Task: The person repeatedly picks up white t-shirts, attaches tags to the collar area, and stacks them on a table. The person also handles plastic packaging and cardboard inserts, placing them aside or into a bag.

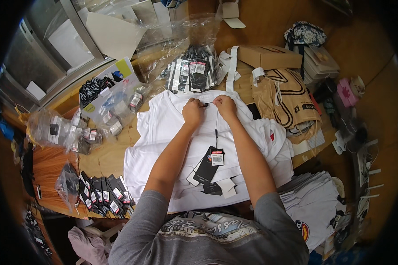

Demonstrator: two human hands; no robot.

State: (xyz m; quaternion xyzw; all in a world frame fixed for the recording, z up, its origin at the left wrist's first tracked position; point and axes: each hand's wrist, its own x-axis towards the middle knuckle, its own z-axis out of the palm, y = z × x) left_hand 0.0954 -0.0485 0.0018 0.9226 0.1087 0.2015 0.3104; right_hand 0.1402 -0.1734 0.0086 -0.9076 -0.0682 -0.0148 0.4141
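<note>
A white shirt (168, 115) lies spread on top of other white garments on the table. At its neckline, my left hand (193, 112) is closed in a pinch on a small black strip (205, 104); whether that is a neck label or a loop I cannot tell. Close to its right, my right hand (225, 107) pinches a thin dark cord (216, 121). This cord runs down the shirt to a black hang tag (206, 170) with a white price sticker (217, 157). White and black cards (227, 185) lie beneath and beside the tag.
Loose black tags (104, 194) lie at the table's left front. A plastic bag of tags (194, 68) stands behind the shirt, with bagged tag bundles (82, 132) at left. A brown paper bag (281, 95), cardboard box (269, 57) and stacked white shirts (307, 203) stand to the right.
</note>
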